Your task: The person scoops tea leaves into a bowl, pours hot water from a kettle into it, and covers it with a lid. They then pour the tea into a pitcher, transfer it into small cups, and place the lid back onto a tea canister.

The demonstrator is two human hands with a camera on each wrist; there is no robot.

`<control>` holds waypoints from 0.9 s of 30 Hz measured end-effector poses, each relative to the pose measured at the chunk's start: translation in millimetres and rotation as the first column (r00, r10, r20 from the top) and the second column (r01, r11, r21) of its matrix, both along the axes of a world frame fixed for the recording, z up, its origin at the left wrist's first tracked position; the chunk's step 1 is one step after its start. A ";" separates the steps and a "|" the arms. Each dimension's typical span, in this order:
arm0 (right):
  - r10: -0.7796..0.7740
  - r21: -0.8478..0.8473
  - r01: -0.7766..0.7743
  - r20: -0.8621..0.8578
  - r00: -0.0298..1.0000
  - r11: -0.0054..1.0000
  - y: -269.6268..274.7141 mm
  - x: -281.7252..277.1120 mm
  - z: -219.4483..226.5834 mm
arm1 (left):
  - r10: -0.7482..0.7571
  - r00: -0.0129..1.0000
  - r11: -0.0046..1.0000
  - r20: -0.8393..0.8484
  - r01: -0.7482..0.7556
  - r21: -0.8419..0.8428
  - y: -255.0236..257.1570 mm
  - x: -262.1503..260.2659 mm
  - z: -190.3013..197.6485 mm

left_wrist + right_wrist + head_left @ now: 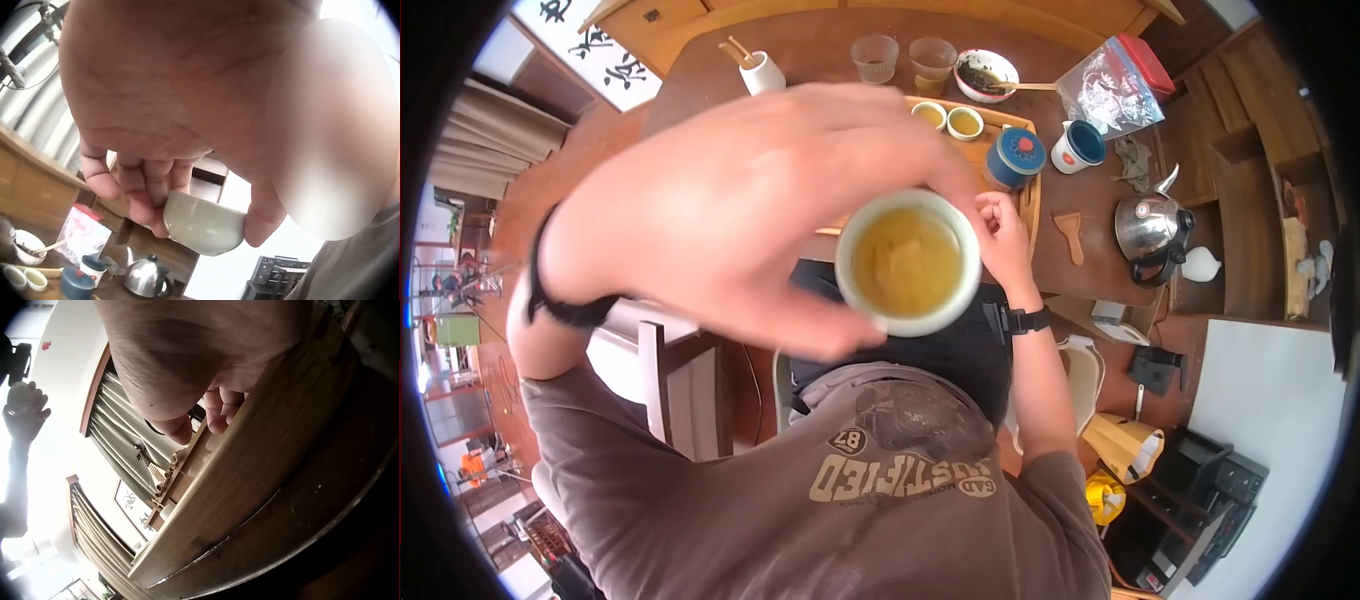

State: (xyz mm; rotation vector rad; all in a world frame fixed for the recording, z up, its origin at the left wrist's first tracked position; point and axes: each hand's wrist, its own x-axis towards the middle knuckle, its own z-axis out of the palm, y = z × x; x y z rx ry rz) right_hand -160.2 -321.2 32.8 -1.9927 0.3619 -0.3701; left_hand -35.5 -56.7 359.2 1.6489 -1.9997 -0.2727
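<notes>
My left hand point(740, 190) is raised close to the head camera and holds a small pale-green teacup point(920, 324) between thumb and fingers. Yellow tea point(908, 262) fills much of the cup. From the left wrist view, the thumb presses one side of the teacup point(203, 226) and fingertips the other, with the cup slightly tilted. Lower down, my right hand point(1008, 240) rests at the near right corner of the wooden tray point(1034, 215), its fingers loosely curled. Its palm lies along the tray's wooden side point(250, 481) in the right wrist view, and the hand holds nothing.
Two filled teacups point(965, 137) and a blue canister point(1012, 170) stand on the tray. Around it are a mug point(1068, 158), a steel kettle point(1142, 228), a wooden scraper point(1068, 238), a bowl point(1003, 95), a plastic bag point(1110, 95), two glasses point(875, 60) and a tool holder point(763, 76).
</notes>
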 end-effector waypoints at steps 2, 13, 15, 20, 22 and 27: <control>0.008 -0.028 -0.009 -0.007 1.000 1.000 -0.8 -0.2 2.3 | 0.107 0.994 0.990 0.026 -0.109 0.087 -1.1 15.0 -26.6; -0.020 -0.065 0.019 -0.008 1.000 0.998 3.5 -4.8 11.0 | 0.476 0.873 0.837 0.104 -0.487 0.250 -28.7 88.1 -205.7; -0.019 -0.066 0.019 -0.011 1.000 0.998 2.6 -4.9 10.0 | 0.512 0.853 0.829 0.106 -0.522 0.198 -35.0 101.6 -224.3; -0.019 -0.055 0.020 0.017 1.000 0.998 4.1 -4.9 9.9 | 0.711 0.703 0.694 0.005 -0.702 0.159 -57.7 121.5 -206.3; -0.018 -0.054 0.019 0.014 1.000 0.998 3.7 -5.0 10.4 | 0.742 0.670 0.663 0.039 -0.741 0.107 -70.1 140.4 -205.8; -0.011 -0.050 0.010 -0.013 1.000 0.999 1.8 -4.7 8.5 | 0.827 0.550 0.552 0.117 -0.834 0.019 -102.5 172.6 -202.8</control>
